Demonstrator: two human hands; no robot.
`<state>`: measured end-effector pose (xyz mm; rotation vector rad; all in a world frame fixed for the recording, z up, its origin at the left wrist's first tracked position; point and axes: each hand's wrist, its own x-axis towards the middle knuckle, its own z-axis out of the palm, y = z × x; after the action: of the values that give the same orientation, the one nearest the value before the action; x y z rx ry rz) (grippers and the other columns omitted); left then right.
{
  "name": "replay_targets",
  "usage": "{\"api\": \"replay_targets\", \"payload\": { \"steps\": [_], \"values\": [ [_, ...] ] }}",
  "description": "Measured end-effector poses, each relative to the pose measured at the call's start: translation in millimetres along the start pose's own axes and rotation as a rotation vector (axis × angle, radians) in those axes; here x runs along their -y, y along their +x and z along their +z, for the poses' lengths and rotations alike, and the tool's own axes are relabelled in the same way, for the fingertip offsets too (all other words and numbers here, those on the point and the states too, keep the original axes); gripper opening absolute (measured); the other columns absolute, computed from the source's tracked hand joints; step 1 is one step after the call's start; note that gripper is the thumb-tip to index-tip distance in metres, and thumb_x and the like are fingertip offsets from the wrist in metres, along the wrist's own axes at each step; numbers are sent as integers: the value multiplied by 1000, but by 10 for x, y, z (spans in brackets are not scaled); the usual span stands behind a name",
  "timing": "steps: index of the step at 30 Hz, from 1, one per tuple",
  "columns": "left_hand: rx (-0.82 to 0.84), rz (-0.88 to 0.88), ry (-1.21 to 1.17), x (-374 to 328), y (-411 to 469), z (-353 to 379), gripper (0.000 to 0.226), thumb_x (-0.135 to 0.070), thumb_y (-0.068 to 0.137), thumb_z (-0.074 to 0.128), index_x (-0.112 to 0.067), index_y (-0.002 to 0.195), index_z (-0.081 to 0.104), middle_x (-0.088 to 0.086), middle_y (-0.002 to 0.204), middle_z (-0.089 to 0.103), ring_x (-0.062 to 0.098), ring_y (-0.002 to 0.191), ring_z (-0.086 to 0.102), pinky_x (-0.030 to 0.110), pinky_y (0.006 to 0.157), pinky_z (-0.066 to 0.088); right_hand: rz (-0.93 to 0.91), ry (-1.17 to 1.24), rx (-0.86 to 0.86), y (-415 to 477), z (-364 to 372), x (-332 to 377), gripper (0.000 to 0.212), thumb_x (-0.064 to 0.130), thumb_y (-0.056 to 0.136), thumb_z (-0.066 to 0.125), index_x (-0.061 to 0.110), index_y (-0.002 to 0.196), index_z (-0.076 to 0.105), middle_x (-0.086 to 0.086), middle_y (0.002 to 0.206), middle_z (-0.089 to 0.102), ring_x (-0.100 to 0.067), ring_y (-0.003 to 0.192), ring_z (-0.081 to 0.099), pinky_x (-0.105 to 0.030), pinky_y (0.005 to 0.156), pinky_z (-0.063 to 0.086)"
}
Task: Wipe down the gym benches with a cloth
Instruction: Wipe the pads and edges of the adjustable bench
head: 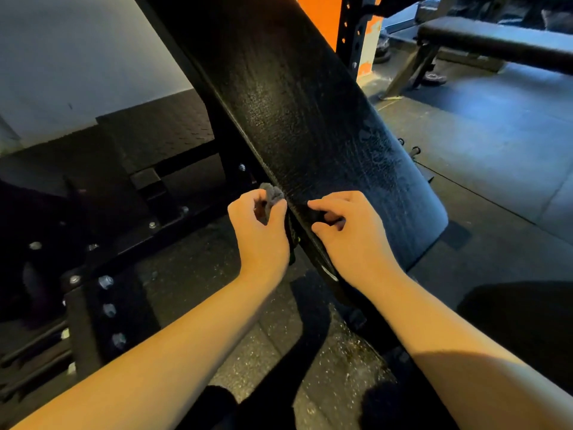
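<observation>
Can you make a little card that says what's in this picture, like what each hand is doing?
bench pad: black, tilted, shiny streaks
left hand: grips grey cloth at the pad's left edge
right hand: fingers curled on the pad; holding anything, can't tell
behind: flat bench, far right
floor: dark, speckled

head camera, looking forward and down, close over bench pad (pixel 310 119)

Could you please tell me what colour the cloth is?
Grey: the head view shows the cloth bunched in the left hand.
</observation>
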<state>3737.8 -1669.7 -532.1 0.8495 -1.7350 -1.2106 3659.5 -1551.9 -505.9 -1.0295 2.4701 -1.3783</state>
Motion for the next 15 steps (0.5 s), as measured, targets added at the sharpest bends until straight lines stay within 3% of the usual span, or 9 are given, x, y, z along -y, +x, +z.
{"api": "replay_targets", "payload": {
  "steps": [4,9,12,15],
  "values": [
    [-22,20,-36,54,-27,64,16,-23,99,63,-32,107,52,-3,118,44,14,110,51,7,83,40,31,-75,-28,-149,-36,-95,33,15,94,70,34,121,71,14,116,50,-1,98,52,-12,83,41],
    [-31,72,-60,108,-59,85,21,-25,102,57,-44,99,49,-12,111,42,12,108,51,34,93,47,72,-155,-101,-361,-98,-272,28,21,97,68,31,122,73,11,119,47,-10,118,45,-26,102,38],
    [-16,59,-59,156,-83,144,17,-22,105,52,-30,120,51,-4,124,39,11,116,46,24,101,41,119,-233,-128,-447,-112,-390,26,29,97,68,37,121,73,13,134,47,-9,130,31,-31,106,22],
    [-19,59,-67,171,-67,172,25,-20,105,52,-19,129,53,-2,129,39,2,115,46,4,93,36,122,-188,-154,-458,-93,-473,25,29,96,69,40,119,73,15,138,46,-9,134,28,-33,106,18]
  ]
}}
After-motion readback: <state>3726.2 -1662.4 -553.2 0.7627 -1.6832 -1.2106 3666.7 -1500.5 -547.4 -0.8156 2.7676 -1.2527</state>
